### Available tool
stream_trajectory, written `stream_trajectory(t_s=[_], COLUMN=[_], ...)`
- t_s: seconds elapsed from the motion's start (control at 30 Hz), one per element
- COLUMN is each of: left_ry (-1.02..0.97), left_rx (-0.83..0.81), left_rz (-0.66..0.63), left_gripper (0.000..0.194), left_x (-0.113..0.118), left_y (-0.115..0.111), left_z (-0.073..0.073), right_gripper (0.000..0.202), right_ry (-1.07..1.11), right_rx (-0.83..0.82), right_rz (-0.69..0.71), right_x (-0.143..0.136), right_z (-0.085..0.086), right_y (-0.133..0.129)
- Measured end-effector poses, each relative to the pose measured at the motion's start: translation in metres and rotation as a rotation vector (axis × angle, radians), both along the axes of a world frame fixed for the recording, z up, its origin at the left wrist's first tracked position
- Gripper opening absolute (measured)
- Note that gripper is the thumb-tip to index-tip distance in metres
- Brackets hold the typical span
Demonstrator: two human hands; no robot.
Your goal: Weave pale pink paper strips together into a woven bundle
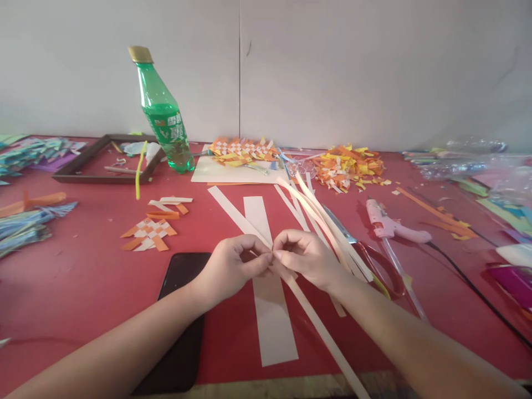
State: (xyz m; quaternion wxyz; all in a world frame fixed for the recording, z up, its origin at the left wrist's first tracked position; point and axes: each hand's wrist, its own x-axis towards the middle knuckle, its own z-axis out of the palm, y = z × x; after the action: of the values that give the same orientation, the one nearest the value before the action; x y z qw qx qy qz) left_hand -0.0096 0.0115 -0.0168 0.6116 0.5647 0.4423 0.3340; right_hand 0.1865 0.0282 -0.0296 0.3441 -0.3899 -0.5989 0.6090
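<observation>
My left hand (239, 263) and my right hand (307, 255) meet at the middle of the table, thumbs and forefingers pinched together. Between them they hold a long pale paper strip (322, 332), which runs from the upper left down past the table's front edge. The exact spot they grip is hidden by the fingertips. Beneath the hands lies a wider white paper strip (274, 327). More narrow paper strips (328, 216) lie beside my right hand, partly over scissors (380, 269) with red handles. A black phone (178, 343) is under my left forearm.
A woven orange-and-white paper piece (150, 235) lies left. Behind stand a green soda bottle (168, 127) and a dark frame (103, 178). Orange and yellow woven pieces (349, 169) are piled at the back. A pink glue gun (386, 224) with its cord (477, 291) lies right.
</observation>
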Motion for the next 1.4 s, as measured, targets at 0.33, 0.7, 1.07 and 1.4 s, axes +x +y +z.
stream_trajectory(t_s=[0.33, 0.7, 1.07, 1.4], left_ry=[0.039, -0.054, -0.189, -0.267], left_rx=[0.055, -0.036, -0.032, -0.122], left_rz=[-0.026, 0.015, 0.371, 0.289], left_gripper=[0.021, 0.020, 0.017, 0.029], left_x=[-0.002, 0.001, 0.001, 0.003], left_y=[0.003, 0.002, 0.010, 0.005], left_z=[-0.003, -0.001, 0.001, 0.008], right_gripper=[0.009, 0.007, 0.005, 0.004], right_ry=[0.000, -0.001, -0.056, -0.086], right_rx=[-0.022, -0.012, -0.082, -0.061], right_rz=[-0.009, -0.007, -0.056, -0.100], right_x=[0.000, 0.000, -0.003, -0.005], right_z=[0.001, 0.001, 0.000, 0.002], right_y=[0.000, 0.002, 0.000, 0.000])
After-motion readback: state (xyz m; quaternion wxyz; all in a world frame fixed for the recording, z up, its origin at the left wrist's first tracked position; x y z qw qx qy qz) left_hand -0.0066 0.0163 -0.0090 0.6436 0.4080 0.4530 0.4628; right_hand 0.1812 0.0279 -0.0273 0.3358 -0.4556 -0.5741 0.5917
